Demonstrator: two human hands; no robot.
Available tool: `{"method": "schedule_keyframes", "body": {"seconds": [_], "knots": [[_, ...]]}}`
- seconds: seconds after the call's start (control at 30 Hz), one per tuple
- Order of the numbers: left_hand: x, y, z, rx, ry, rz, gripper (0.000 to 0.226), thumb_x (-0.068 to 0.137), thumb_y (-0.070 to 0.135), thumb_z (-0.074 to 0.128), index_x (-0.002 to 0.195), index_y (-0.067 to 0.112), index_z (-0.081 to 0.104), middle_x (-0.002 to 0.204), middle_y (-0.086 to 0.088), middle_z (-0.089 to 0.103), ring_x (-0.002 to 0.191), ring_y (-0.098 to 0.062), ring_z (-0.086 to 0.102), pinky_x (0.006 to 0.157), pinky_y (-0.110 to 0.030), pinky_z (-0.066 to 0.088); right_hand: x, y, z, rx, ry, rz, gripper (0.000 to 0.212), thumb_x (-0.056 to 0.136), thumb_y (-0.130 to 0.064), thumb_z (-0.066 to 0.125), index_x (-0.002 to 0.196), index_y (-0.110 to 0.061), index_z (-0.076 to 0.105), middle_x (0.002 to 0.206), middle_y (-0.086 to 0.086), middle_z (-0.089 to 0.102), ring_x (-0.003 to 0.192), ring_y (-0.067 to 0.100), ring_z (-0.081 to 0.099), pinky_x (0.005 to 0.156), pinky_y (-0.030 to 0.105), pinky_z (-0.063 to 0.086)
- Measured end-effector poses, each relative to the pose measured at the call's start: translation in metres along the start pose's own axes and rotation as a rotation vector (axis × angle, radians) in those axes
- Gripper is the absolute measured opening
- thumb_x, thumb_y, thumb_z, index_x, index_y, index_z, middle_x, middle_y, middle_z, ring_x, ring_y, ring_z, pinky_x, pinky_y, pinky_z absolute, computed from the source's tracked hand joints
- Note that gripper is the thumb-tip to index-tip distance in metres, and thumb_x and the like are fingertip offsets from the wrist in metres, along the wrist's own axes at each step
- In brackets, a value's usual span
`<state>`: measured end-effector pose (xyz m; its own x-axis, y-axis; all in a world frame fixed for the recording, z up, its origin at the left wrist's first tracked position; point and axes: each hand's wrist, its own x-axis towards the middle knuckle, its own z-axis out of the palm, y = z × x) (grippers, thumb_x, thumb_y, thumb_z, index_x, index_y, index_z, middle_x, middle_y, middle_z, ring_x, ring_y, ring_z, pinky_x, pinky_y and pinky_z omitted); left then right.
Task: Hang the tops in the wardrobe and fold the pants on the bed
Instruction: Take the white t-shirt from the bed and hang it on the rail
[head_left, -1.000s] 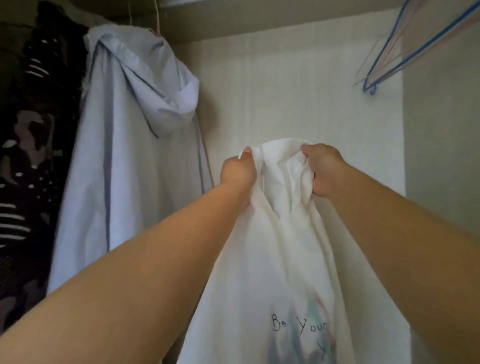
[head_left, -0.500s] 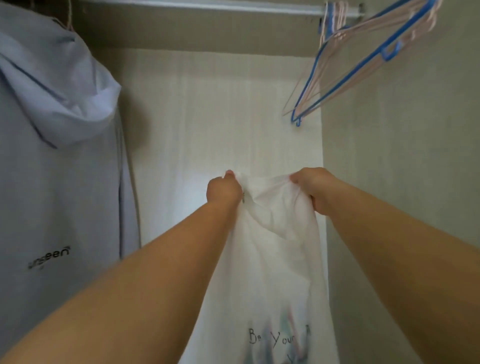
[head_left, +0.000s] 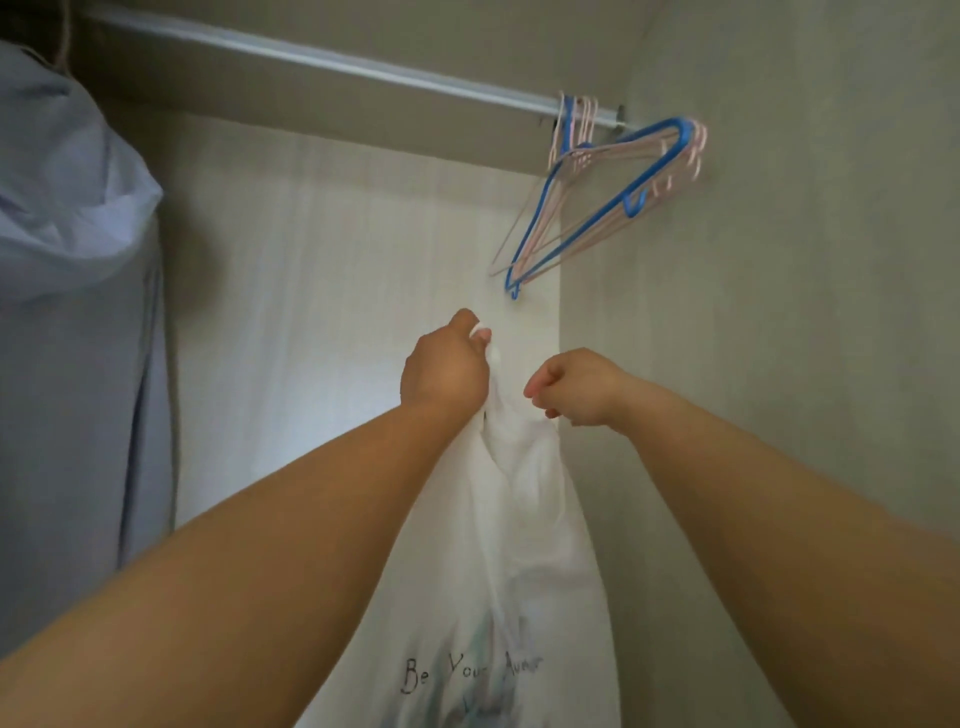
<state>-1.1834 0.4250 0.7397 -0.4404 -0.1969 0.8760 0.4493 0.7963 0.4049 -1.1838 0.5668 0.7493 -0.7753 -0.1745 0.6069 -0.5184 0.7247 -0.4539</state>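
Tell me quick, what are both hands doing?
Left hand: grips the white printed fabric T-shirt.
Right hand: fingers curled; hold cannot be told.

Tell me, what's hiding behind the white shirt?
Only the pale back wall of the wardrobe shows around the white shirt, which the left hand grips. Whatever sits directly behind the cloth is covered.

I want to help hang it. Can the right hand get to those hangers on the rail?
Probably yes. The hangers hang on the rail above the right hand with nothing between, while the left hand grips the white top.
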Motion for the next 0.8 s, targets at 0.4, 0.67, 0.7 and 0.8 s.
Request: {"method": "schedule_keyframes", "body": {"seconds": [0.4,0.67,0.7,0.8], "knots": [[0.028,0.016,0.003,0.100,0.062,0.172,0.029,0.100,0.036,0.037,0.111,0.021,0.060,0.106,-0.005,0.058,0.096,-0.030,0.056,0.074,-0.031,0.039,0.001,-0.039,-0.043,-0.914,0.580,-0.441,0.029,0.090,-0.008,0.044,0.116,-0.012,0.055,0.116,0.007,0.057,0.109,0.027,0.050,0.078,0.031,0.039],[0.059,0.043,-0.001,-0.208,0.017,0.069,0.020,0.095,0.037,0.051,0.102,0.030,0.068,0.104,-0.003,0.067,0.095,-0.028,0.059,0.075,-0.027,0.040,0.017,-0.057,-0.077,-1.316,0.831,-0.481,0.027,0.076,-0.008,0.044,0.086,-0.006,0.068,0.093,0.012,0.062,0.096,0.031,0.055,0.070,0.034,0.038],[0.063,0.048,-0.003,-0.214,0.011,0.081,0.020,0.094,0.037,0.052,0.103,0.030,0.069,0.105,-0.003,0.067,0.096,-0.028,0.059,0.077,-0.028,0.041,0.018,-0.060,-0.081,-1.325,0.833,-0.472,0.029,0.079,-0.009,0.041,0.091,-0.005,0.068,0.099,0.014,0.062,0.101,0.031,0.053,0.076,0.035,0.041],[0.075,0.061,-0.009,-0.162,0.003,0.113,0.022,0.093,0.036,0.053,0.106,0.028,0.069,0.110,-0.005,0.066,0.101,-0.029,0.059,0.082,-0.030,0.044,0.027,-0.064,-0.096,-1.323,0.761,-0.377,0.033,0.093,-0.009,0.035,0.120,-0.003,0.053,0.124,0.016,0.049,0.119,0.032,0.038,0.094,0.039,0.032]]}}
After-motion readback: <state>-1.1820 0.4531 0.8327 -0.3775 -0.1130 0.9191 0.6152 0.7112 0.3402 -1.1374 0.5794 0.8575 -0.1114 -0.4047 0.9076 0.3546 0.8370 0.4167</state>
